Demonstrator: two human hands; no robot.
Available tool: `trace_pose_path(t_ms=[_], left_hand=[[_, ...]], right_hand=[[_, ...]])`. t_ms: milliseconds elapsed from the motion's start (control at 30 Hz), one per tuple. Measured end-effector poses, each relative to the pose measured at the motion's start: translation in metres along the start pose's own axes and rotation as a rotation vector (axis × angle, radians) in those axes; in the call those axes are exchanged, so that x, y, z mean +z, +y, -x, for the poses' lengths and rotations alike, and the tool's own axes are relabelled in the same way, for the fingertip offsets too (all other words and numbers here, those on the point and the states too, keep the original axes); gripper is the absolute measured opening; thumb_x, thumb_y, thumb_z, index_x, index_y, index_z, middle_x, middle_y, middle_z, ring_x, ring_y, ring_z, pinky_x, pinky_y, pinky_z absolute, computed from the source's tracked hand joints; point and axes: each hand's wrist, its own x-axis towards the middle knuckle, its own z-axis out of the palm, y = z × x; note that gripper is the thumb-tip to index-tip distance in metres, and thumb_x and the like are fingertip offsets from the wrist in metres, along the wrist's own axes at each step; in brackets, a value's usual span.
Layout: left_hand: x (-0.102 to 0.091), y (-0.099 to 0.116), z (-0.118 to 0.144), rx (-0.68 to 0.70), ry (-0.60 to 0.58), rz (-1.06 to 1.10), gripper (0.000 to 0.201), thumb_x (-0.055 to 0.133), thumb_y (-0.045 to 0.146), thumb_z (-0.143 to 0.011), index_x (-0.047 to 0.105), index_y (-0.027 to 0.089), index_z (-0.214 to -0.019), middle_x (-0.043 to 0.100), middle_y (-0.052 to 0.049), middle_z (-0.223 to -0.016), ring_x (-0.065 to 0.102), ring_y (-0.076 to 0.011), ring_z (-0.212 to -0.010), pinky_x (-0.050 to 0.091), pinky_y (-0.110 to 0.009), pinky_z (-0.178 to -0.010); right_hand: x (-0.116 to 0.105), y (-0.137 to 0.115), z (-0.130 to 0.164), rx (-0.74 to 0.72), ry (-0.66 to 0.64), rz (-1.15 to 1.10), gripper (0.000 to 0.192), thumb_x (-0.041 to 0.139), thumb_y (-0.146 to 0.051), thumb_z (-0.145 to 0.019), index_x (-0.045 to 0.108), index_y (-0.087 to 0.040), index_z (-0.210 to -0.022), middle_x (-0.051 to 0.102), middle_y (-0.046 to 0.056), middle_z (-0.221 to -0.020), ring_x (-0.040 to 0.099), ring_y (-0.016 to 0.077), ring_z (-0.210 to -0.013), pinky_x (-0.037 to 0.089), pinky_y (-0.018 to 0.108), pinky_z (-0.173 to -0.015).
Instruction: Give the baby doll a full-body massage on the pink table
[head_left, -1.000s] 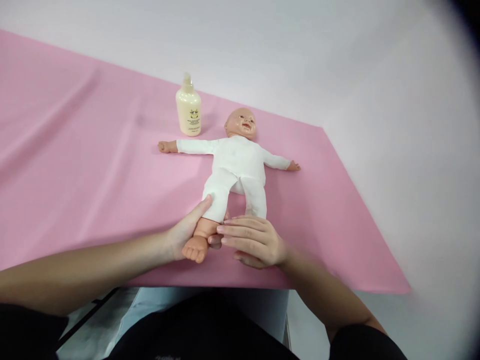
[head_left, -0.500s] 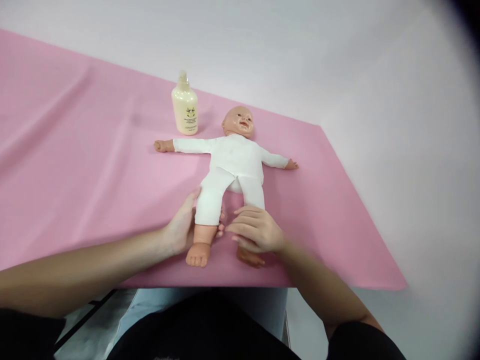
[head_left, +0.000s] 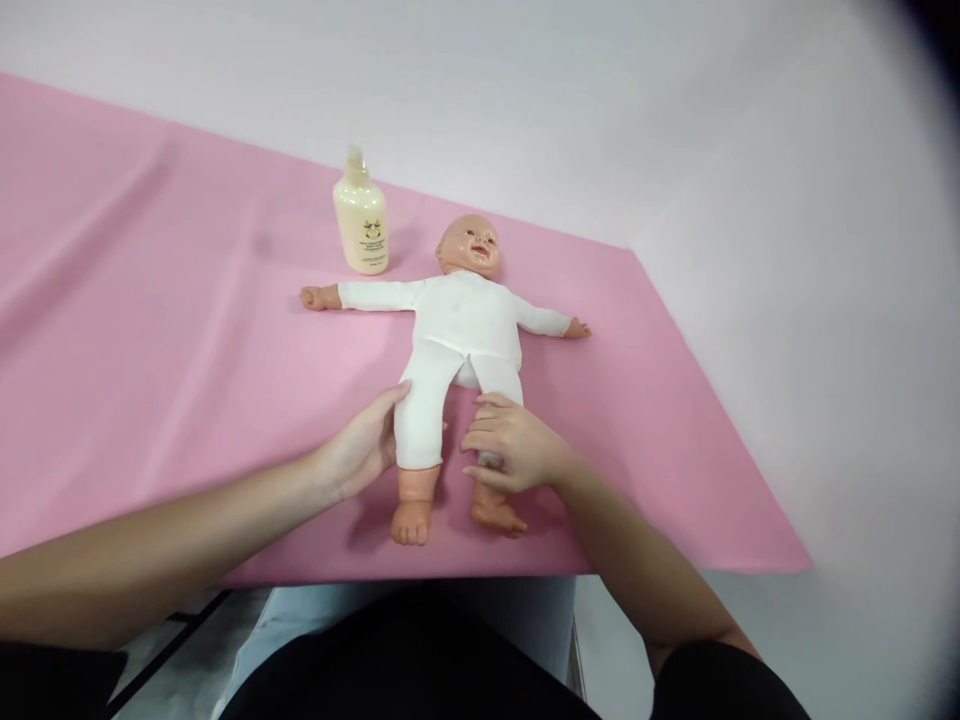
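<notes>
A plastic baby doll in a white cloth suit [head_left: 465, 325] lies face up on the pink sheet covering the table [head_left: 150, 330], arms spread wide, bare feet pointing toward the near edge. The person's left hand [head_left: 365, 448] rests flat and open against the outer side of the doll's leg on that side, thumb up along the white cloth, while the right hand [head_left: 510, 448] is curled over the other leg's lower part, fingers closed around it just above the bare foot. A cream-coloured pump bottle with a small label [head_left: 361, 219] stands upright just beyond the doll's outstretched arm, near its head, against the pale wall.
</notes>
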Motion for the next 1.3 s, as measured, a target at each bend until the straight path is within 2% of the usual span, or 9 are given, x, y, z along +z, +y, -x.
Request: trace_pose_path(t_ms=[233, 300, 400, 467, 533, 633, 767, 1100, 1300], left_hand=[[-0.002, 0.000, -0.004, 0.241, 0.014, -0.155, 0.037, 0.053, 0.021, -0.082, 0.046, 0.019, -0.119, 0.059, -0.006, -0.115, 0.057, -0.0194, -0.104, 0.050, -0.027, -0.083], [-0.008, -0.003, -0.007, 0.385, 0.022, -0.285, 0.046, 0.056, 0.025, -0.081, 0.039, 0.023, -0.123, 0.050, -0.006, -0.127, 0.050, -0.0205, -0.115, 0.047, -0.031, -0.091], [-0.016, -0.004, -0.004, 0.739, 0.024, -0.623, 0.051, 0.058, 0.028, -0.079, 0.038, 0.025, -0.125, 0.037, -0.006, -0.138, 0.034, -0.0233, -0.130, 0.034, -0.039, -0.105], [-0.018, -0.003, 0.003, 0.931, -0.067, -0.881, 0.043, 0.059, 0.027, -0.077, 0.047, 0.024, -0.119, 0.042, -0.007, -0.133, 0.032, -0.0258, -0.130, 0.024, -0.045, -0.110], [-0.017, -0.002, 0.010, 1.003, -0.288, -1.115, 0.027, 0.056, 0.024, -0.078, 0.059, 0.024, -0.105, 0.057, -0.007, -0.115, 0.042, -0.0269, -0.120, 0.018, -0.050, -0.110], [-0.016, -0.003, 0.015, 0.981, -0.628, -1.358, 0.016, 0.053, 0.022, -0.080, 0.067, 0.025, -0.087, 0.066, -0.005, -0.085, 0.055, -0.0252, -0.098, 0.016, -0.051, -0.109], [-0.017, -0.007, 0.009, 0.986, -0.808, -1.432, 0.019, 0.058, 0.028, -0.077, 0.068, 0.025, -0.094, 0.068, -0.006, -0.086, 0.057, -0.0258, -0.091, 0.022, -0.051, -0.107], [-0.013, -0.004, 0.004, 0.776, -1.014, -1.393, 0.057, 0.065, 0.041, -0.074, 0.052, 0.036, -0.129, 0.061, -0.007, -0.122, 0.054, -0.0320, -0.110, 0.020, -0.052, -0.107], [-0.017, -0.006, 0.001, 0.767, -0.961, -1.330, 0.056, 0.069, 0.042, -0.068, 0.057, 0.035, -0.123, 0.061, -0.006, -0.122, 0.053, -0.0318, -0.108, 0.028, -0.048, -0.103]], right_hand=[[0.005, 0.000, -0.001, -0.012, 0.006, 0.073, 0.031, 0.043, -0.036, -0.090, 0.056, -0.018, -0.068, 0.055, -0.002, -0.058, 0.047, 0.0118, -0.059, 0.035, 0.037, -0.096], [0.004, -0.001, -0.002, -0.018, 0.048, 0.083, 0.032, 0.043, -0.035, -0.089, 0.053, -0.018, -0.064, 0.052, -0.003, -0.055, 0.045, 0.0117, -0.057, 0.038, 0.035, -0.092], [0.002, -0.002, -0.003, -0.020, 0.111, 0.089, 0.031, 0.042, -0.032, -0.089, 0.049, -0.019, -0.061, 0.049, -0.003, -0.054, 0.044, 0.0117, -0.057, 0.041, 0.033, -0.088], [0.001, -0.004, -0.003, -0.018, 0.162, 0.073, 0.029, 0.042, -0.029, -0.088, 0.048, -0.019, -0.061, 0.050, -0.002, -0.056, 0.045, 0.0116, -0.059, 0.042, 0.033, -0.088], [0.000, -0.006, -0.003, -0.014, 0.218, 0.048, 0.026, 0.043, -0.026, -0.087, 0.048, -0.019, -0.062, 0.050, -0.002, -0.058, 0.046, 0.0115, -0.059, 0.043, 0.033, -0.089], [-0.001, -0.008, -0.003, 0.001, 0.288, 0.011, 0.023, 0.044, -0.024, -0.086, 0.048, -0.019, -0.064, 0.049, -0.002, -0.057, 0.045, 0.0108, -0.057, 0.044, 0.032, -0.089], [-0.001, -0.009, -0.002, 0.042, 0.357, -0.023, 0.021, 0.043, -0.023, -0.086, 0.048, -0.020, -0.065, 0.048, -0.003, -0.056, 0.045, 0.0108, -0.056, 0.046, 0.034, -0.087], [0.006, -0.015, -0.004, 0.109, 0.432, -0.054, 0.017, 0.044, -0.018, -0.082, 0.047, -0.020, -0.065, 0.052, -0.001, -0.059, 0.048, 0.0110, -0.058, 0.047, 0.033, -0.085], [0.005, -0.016, -0.003, 0.097, 0.463, -0.081, 0.019, 0.039, -0.020, -0.086, 0.050, -0.020, -0.071, 0.057, 0.000, -0.064, 0.052, 0.0117, -0.063, 0.044, 0.035, -0.091]])
